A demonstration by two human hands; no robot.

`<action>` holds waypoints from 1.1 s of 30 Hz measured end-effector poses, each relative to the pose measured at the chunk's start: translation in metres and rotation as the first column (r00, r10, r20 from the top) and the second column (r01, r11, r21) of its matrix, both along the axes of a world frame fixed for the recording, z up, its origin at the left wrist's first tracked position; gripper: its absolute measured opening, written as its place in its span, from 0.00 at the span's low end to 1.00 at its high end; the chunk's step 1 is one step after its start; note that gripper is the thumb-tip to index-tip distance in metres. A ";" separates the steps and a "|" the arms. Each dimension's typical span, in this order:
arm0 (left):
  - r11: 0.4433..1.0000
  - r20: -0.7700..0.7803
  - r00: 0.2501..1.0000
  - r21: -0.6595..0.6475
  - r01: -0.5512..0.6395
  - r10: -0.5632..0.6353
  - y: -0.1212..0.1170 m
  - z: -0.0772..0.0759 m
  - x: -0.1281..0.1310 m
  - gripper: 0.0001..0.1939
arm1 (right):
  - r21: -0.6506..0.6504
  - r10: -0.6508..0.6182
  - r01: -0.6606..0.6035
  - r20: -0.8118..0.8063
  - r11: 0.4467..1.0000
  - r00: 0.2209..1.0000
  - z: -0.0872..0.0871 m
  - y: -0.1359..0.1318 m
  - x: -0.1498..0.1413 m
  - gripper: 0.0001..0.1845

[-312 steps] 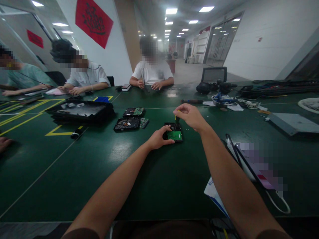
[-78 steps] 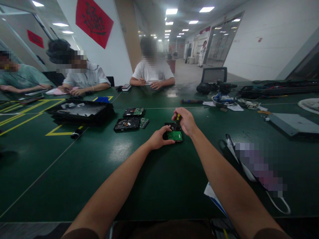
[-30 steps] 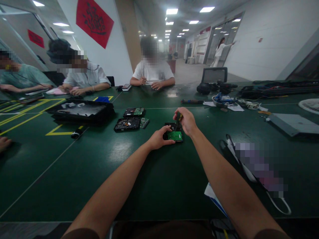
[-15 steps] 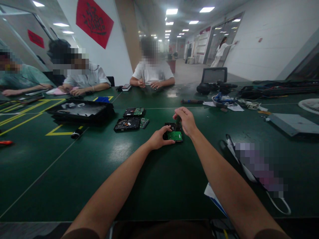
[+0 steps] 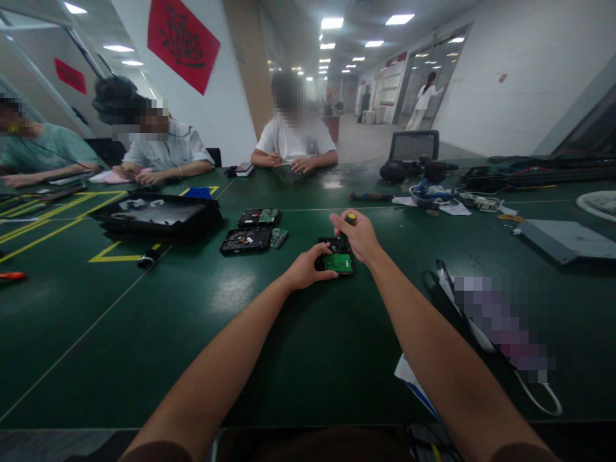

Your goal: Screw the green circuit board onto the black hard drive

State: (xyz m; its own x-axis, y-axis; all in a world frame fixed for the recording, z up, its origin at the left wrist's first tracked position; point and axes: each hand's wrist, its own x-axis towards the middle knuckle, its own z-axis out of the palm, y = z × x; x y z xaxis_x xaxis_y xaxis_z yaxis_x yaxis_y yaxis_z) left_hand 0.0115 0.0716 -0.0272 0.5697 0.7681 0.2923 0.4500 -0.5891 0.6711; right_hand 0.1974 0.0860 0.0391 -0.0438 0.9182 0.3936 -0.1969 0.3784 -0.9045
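A hard drive (image 5: 338,264) with a green circuit board facing up lies flat on the dark green table (image 5: 317,346). My left hand (image 5: 312,266) is closed around its left side, fingers at the far edge and thumb along the near edge. Above the drive's far part, my right hand (image 5: 359,236) grips a screwdriver (image 5: 351,219) with a yellow-ended handle. The shaft points down at the board; my fingers hide most of the handle, and the exact contact of the tip is too small to make out.
Left of the drive lie two more hard drives (image 5: 245,240) and a loose circuit board (image 5: 279,238). Farther left is a black tray (image 5: 156,215). A grey metal box (image 5: 568,240) and a pouch with a strap (image 5: 498,327) lie right. Several people sit across the table.
My right hand has turned around the screwdriver, so its yellow handle end now shows. The left hand and the drive have stayed put. A person far back has shifted at the doorway.
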 end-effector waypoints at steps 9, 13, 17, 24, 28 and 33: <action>1.000 0.007 1.000 -0.008 -0.009 0.009 -0.003 0.004 0.000 0.33 | 0.030 -0.059 0.056 0.113 0.998 0.992 0.000 -0.004 0.000 0.23; 1.000 0.002 1.000 -0.002 -0.012 0.012 -0.003 0.004 0.001 0.32 | -0.004 -0.058 0.059 0.088 0.998 0.994 0.000 -0.004 -0.002 0.24; 1.000 0.005 1.000 0.004 -0.008 0.008 -0.002 0.002 0.001 0.32 | -0.074 -0.008 0.006 -0.015 0.997 1.000 0.000 -0.002 -0.003 0.27; 1.000 0.006 1.000 0.009 -0.005 0.005 0.000 -0.001 0.000 0.33 | -0.106 0.062 -0.075 -0.117 0.992 0.991 0.002 0.000 0.000 0.32; 1.000 0.002 1.000 0.009 0.001 -0.001 0.001 -0.001 0.000 0.35 | -0.063 -0.003 -0.001 -0.068 0.998 0.998 0.000 0.002 0.001 0.24; 1.000 0.004 1.000 0.006 -0.005 0.005 0.001 -0.002 0.000 0.39 | -0.063 -0.049 0.044 -0.088 0.997 0.995 -0.001 0.004 0.000 0.18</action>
